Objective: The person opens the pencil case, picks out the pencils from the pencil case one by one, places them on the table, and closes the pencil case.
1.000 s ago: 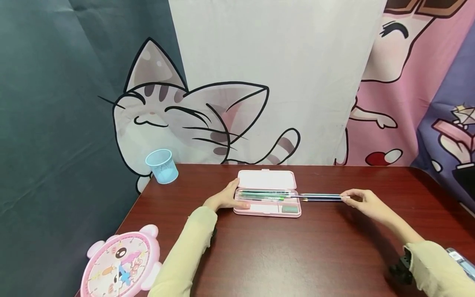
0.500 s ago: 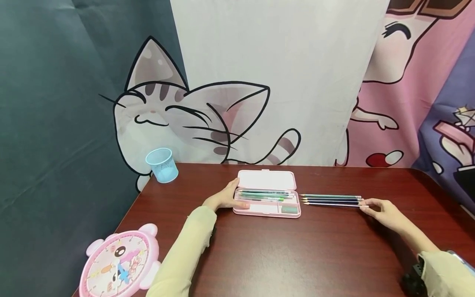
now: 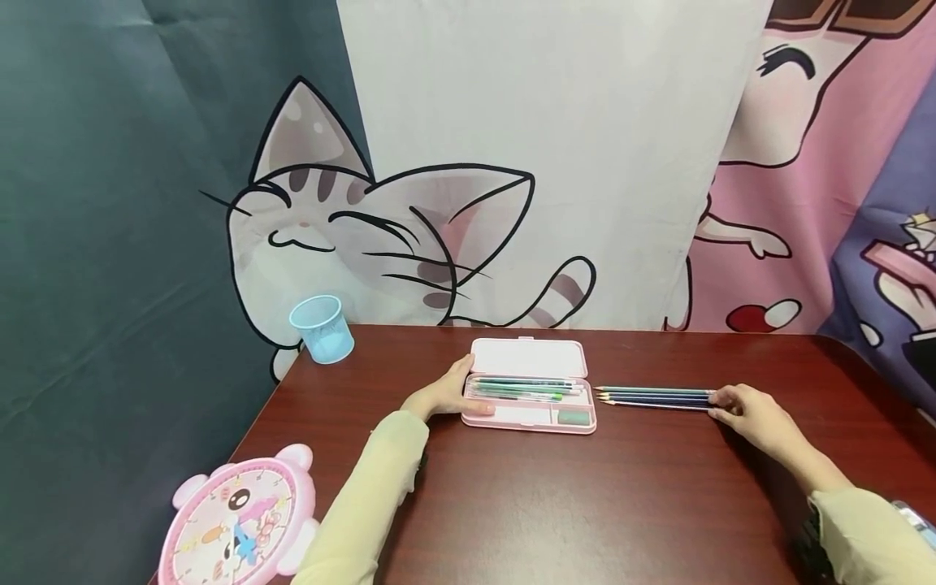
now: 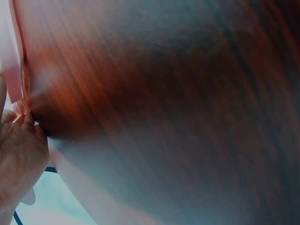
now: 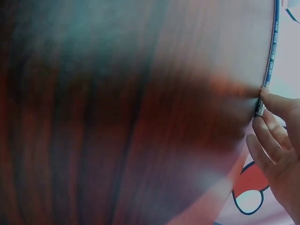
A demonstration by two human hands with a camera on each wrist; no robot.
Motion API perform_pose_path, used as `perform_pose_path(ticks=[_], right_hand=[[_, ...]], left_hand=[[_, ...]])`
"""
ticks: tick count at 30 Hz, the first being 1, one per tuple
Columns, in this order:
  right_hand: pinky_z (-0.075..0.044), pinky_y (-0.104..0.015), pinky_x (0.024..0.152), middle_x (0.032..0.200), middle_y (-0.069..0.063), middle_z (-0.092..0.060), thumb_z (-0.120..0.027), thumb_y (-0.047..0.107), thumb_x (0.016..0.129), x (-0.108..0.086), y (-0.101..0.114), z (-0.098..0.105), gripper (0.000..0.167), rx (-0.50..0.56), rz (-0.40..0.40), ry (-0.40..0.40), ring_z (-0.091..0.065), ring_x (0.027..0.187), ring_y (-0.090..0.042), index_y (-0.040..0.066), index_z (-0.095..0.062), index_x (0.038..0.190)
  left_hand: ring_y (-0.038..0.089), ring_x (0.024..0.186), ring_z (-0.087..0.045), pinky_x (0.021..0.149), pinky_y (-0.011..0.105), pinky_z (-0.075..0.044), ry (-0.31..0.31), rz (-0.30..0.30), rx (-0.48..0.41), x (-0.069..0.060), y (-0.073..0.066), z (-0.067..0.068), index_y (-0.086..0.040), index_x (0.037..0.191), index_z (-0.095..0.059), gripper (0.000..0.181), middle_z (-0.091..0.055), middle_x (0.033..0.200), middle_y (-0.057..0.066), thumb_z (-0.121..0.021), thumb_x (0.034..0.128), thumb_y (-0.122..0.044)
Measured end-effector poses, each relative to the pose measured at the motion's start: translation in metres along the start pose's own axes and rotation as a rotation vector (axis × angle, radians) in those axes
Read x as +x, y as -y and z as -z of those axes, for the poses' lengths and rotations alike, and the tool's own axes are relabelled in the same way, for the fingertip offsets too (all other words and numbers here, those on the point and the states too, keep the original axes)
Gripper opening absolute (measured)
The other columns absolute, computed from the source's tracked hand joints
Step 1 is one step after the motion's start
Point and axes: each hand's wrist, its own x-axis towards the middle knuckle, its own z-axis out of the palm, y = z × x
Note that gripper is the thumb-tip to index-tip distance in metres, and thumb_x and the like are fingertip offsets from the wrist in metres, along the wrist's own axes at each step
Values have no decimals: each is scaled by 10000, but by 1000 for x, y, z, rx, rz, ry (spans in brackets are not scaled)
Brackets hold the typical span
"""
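Note:
My left hand [image 3: 444, 393] grips the left end of an open pink pencil case [image 3: 537, 428], its thumb over the front part. Inside the case lie several green and clear pens or pencils [image 3: 512, 388] and a grey-green block [image 3: 574, 418]. To the right of the case, several pencils [image 3: 651, 397] lie side by side on the table, tips pointing left. My right hand [image 3: 755, 418] pinches their right ends between thumb and fingers. In the right wrist view a dark blue pencil [image 5: 271, 61] with printed lettering runs up from the thumb.
A light blue cup [image 3: 323, 329] stands at the table's back left corner. A pink animal-shaped clock [image 3: 237, 520] lies at the front left. Something with a clear, bluish surface [image 3: 914, 520] shows beside the right sleeve. A cartoon curtain [image 3: 621, 162] hangs behind the table.
My right hand moved right with a pencil that had reached over the case, bringing it beside the other pencils. Their right ends now line up more closely. My left hand stayed on the case.

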Motion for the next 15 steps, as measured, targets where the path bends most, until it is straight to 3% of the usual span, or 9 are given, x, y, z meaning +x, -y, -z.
perform_pose_path(ticks=[6, 12, 15], right_hand=[[-356, -228, 520, 732, -19, -568, -776, 120, 680, 6, 21, -5, 195, 26, -3, -67, -428, 625, 4, 70, -658, 827], [-399, -219, 560, 769, -58, -610, -755, 73, 703, 27, 60, -22, 179, 179, 122, -48, -474, 650, -29, 35, -657, 848], [-428, -221, 588, 791, -60, -630, -731, 65, 732, 36, 79, -32, 146, 245, 140, -12, -506, 674, -33, 31, -658, 855]], left_hand=[[228, 1414, -122, 1129, 425, -197, 1, -4, -8, -1, 1, 1, -91, 1477, -45, 1088, -74, 1543, 94, -744, 714, -427], [224, 1416, -115, 1133, 420, -188, -3, -4, -11, -1, 0, 1, -96, 1478, -47, 1078, -73, 1543, 91, -744, 719, -413], [223, 1417, -108, 1136, 412, -182, -3, -5, -15, -1, 0, 0, -90, 1477, -46, 1081, -70, 1544, 94, -745, 719, -412]])
